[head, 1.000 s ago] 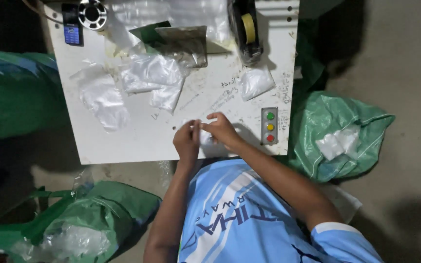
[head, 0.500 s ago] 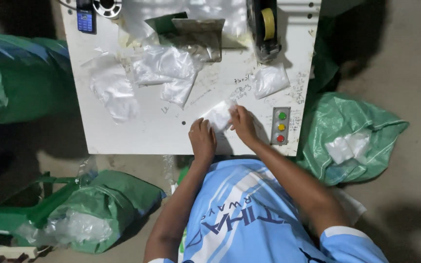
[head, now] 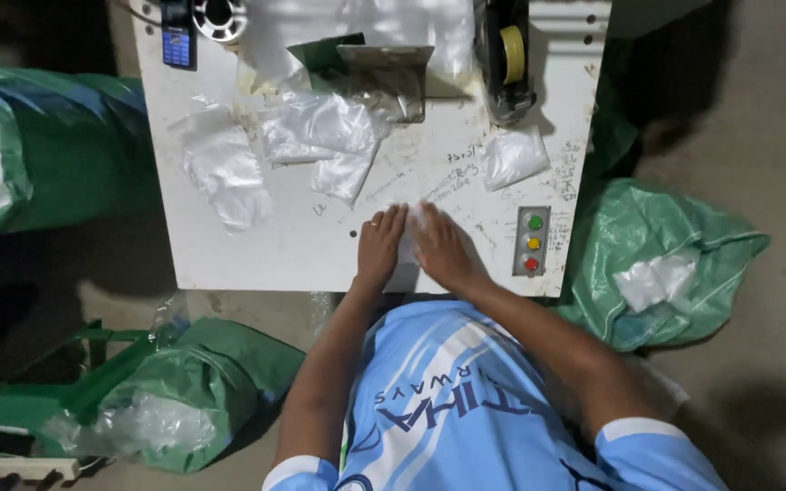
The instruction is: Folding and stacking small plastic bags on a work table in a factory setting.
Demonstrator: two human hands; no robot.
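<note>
- Far left: big green sack point(head: 38, 145) beside the table, white plastic showing at its mouth.
- Lower left, on the floor: smaller green bag point(head: 184, 391) stuffed with clear plastic; a white power strip point(head: 20, 468) at the bottom edge.
- White table point(head: 256, 255), scribbled with pen marks. Top left corner: a small phone point(head: 177, 35) next to a tape reel point(head: 220, 14).
- Loose clear bags point(head: 225, 173) left of centre; a second heap point(head: 329, 136) just right of them, below a metal bracket point(head: 384, 64).
- Left hand point(head: 379, 244): palm down, fingers straight and together, pressed flat at the table's near edge.
- Folded clear bag point(head: 408, 241) lies between and under both hands, near the front edge; mostly covered, so its outline is hard to make out.
- Right hand point(head: 443, 250): flat as well, fingers spread slightly, pressing on the bag, just beside the left hand.
- Right of hands: one filled clear packet point(head: 513, 156), below a tape dispenser point(head: 507, 55) with a yellow roll.
- Button panel point(head: 531, 241): green, yellow, red, top to bottom.
- Far right, floor: open green sack point(head: 684, 236) holding white packets.
</note>
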